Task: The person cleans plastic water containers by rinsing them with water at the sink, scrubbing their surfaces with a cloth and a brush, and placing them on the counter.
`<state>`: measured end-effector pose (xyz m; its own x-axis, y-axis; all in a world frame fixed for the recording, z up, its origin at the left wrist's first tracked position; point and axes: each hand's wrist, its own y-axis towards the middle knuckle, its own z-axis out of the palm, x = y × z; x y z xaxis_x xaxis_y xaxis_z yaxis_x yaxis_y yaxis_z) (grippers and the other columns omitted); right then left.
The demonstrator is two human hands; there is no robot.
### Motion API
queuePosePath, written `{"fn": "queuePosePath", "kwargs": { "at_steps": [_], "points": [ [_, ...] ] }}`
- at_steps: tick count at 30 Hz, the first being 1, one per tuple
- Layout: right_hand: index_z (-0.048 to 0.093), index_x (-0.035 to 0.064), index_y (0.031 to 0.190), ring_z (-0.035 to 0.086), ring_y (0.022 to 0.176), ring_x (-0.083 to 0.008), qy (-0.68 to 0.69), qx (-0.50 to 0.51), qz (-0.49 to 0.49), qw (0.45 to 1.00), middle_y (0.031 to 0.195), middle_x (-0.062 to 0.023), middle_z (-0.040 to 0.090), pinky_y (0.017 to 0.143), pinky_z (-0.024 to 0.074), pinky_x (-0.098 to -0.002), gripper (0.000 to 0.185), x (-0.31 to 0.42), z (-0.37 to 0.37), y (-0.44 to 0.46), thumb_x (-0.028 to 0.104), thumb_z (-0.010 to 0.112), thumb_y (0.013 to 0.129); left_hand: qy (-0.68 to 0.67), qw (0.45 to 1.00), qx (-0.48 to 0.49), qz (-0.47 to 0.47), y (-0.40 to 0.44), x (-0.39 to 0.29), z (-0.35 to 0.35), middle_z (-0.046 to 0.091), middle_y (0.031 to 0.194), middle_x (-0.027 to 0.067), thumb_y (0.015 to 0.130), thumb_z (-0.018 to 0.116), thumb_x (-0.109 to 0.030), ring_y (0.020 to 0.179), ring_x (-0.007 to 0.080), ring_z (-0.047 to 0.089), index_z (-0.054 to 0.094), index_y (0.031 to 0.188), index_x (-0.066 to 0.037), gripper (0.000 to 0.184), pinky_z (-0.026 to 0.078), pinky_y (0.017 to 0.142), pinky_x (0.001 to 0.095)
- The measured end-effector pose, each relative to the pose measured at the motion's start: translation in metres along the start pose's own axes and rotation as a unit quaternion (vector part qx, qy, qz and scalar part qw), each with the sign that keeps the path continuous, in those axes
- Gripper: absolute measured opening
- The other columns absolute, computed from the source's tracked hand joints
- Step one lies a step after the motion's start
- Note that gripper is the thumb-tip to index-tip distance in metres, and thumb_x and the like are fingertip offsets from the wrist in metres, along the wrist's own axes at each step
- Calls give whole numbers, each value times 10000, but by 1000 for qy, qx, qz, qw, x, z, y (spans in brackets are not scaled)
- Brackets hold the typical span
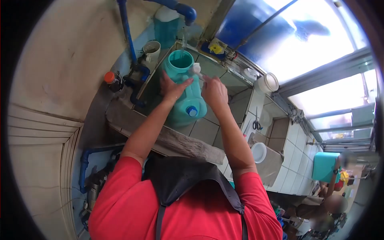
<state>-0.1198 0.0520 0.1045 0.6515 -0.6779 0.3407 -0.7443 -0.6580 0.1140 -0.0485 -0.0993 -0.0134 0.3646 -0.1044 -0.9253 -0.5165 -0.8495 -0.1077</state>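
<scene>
A teal plastic water jug (186,105) with a wide open mouth and a blue cap on its side stands tilted in a tiled sink (204,130). Water runs from a blue pipe spout (188,14) into its mouth. My left hand (173,89) grips the jug just below the rim, thumb across its shoulder. On the jug's other side is my right hand (215,93), fingers curled and blurred by motion. A small white piece (196,68) shows just beyond its fingertips; whether it belongs to the jug or to a held tool is unclear.
Behind the jug stand a teal container (167,30) and a white mug (152,50). An orange-capped bottle (110,79) is at left. Scissors (257,125), a white bowl (259,152) and a white tub (269,83) rest at right. Another person (320,208) is at far right.
</scene>
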Motion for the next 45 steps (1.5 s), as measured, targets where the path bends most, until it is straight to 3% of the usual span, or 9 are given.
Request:
{"fn": "queuePosePath", "kwargs": {
  "at_steps": [5,8,15,19,26,29,33,42,45],
  "points": [
    [679,25,928,659,872,-392,-60,-26,-25,998,1012,-240,614,755,545,-459,174,11,-1,30,103,591,799,7,999,0,-37,-5,-15,-1,189,1532,272,500,855,-633,1424,413,224,86,1530,-92,1395,233,1138,528],
    [679,14,872,667,842,-388,-95,67,-52,992,998,-230,614,736,554,-455,138,27,-17,16,94,592,800,53,997,-32,-36,-6,-11,2,280,1487,262,518,885,-557,1385,392,298,121,1511,-27,1360,281,1138,461],
    [693,10,866,682,886,-371,-100,11,-17,995,991,-221,656,743,562,-422,143,15,1,55,98,594,811,16,1000,1,-20,-5,-7,-1,152,1546,272,503,840,-661,1434,416,190,50,1536,-106,1414,176,1157,532],
    [715,37,907,684,926,-359,-143,111,-38,983,980,-204,690,771,563,-405,172,45,-41,56,101,598,799,13,999,-5,-31,-7,-6,4,134,1542,288,506,842,-655,1431,445,163,34,1540,-130,1414,151,1147,566],
    [733,50,894,692,922,-349,-127,46,-37,990,982,-183,705,779,565,-413,176,36,-4,118,118,595,808,36,999,-24,-22,-9,-5,4,241,1500,275,525,850,-631,1397,411,262,110,1516,-39,1371,252,1147,470],
    [737,58,922,692,953,-335,-150,77,-84,982,1017,-174,705,798,565,-412,192,52,5,141,128,592,819,-19,1000,-3,-4,-7,-5,4,137,1531,308,508,835,-667,1417,469,177,43,1539,-127,1408,156,1140,574],
    [744,79,967,682,1009,-316,-178,115,-205,955,1067,-161,704,827,561,-417,212,94,11,136,150,609,819,23,999,-8,-23,-11,-13,7,165,1518,318,508,824,-681,1408,471,204,79,1529,-92,1395,183,1139,558],
    [727,102,1059,666,1050,-321,-230,228,-206,924,1107,-133,698,845,555,-412,292,104,-32,144,156,651,782,18,1000,-11,15,-10,-14,1,275,1470,323,517,814,-678,1364,452,309,183,1498,-41,1329,281,1111,512],
    [724,94,1008,693,971,-307,-237,135,-198,941,1006,-135,717,799,563,-399,260,101,-62,130,134,654,761,3,999,-16,37,-5,-2,5,314,1444,312,518,815,-670,1345,440,340,192,1492,-34,1320,299,1105,505]
  ]
}}
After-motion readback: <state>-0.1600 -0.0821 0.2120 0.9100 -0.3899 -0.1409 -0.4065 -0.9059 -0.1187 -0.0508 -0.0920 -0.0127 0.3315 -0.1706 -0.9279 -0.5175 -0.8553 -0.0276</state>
